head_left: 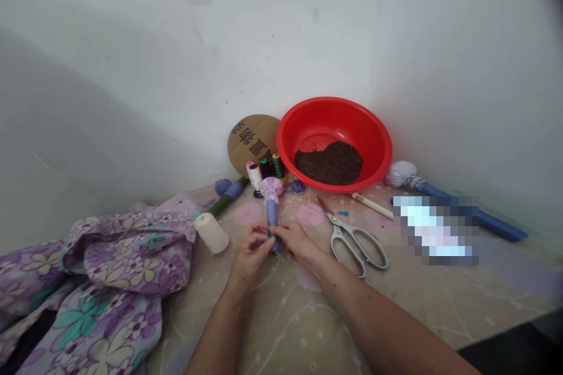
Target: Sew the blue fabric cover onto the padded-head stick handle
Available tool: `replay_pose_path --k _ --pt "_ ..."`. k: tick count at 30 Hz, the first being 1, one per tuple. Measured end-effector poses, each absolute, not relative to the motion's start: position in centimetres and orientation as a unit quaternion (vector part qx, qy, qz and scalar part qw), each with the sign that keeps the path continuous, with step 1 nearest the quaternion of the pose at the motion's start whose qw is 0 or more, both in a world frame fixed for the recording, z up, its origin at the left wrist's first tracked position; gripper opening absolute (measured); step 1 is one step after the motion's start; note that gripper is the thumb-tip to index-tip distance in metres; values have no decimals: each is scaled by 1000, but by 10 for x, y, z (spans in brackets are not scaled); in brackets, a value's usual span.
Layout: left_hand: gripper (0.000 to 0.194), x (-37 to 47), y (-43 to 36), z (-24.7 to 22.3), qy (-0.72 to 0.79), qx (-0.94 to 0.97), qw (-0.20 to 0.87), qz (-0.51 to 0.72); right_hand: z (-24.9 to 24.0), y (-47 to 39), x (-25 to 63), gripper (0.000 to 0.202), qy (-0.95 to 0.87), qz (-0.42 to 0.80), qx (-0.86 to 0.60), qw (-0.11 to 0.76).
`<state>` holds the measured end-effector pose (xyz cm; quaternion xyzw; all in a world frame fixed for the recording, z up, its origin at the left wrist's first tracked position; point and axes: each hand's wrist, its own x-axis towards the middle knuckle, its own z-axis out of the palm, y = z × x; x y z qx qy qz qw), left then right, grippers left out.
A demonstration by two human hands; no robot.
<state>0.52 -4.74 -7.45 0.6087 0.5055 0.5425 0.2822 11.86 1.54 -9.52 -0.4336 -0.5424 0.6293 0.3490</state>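
A short stick (pixel 272 211) wrapped in lavender-blue cloth lies in the middle, pointing away from me. Its far end carries a rounded head (pixel 271 186) covered in gathered pink and purple fabric. My left hand (pixel 254 246) pinches the near end of the stick from the left, fingers bent. From the other side, my right hand (pixel 294 239) has its fingers closed on the same wrapped part. Loose threads show beneath the fingers. A white cone of thread (pixel 212 233) is just left of my left hand, and open-bladed scissors (pixel 352 240) lie right of my right hand.
A red basin (pixel 334 104) holding dark grains (pixel 329 163) stands at the back by a cardboard disc (pixel 246 143). Several thread spools (pixel 264 167) cluster beside it. Floral cloth (pixel 127 258) is heaped left. A white-headed blue stick (pixel 461 205) and a pixelated object (pixel 433 231) lie right.
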Motion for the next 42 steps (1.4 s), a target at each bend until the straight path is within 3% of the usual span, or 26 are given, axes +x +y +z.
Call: replay_pose_path --k 8,25,31,36,42 --pt "10 1 -47 -78 473 603 341 545 -95 15 119 24 -541 624 -442 351" --pt "27 1 -56 -70 586 388 517 488 -101 18 115 25 -555 601 -462 343" --pt "28 -1 -55 -67 575 370 523 508 -91 18 134 27 -587 611 -444 293" --pt "28 -3 -54 -70 572 369 523 513 -87 16 153 13 -659 607 -398 196" --pt "28 -3 -53 -73 569 375 517 518 -75 1 156 5 -713 541 -368 252"
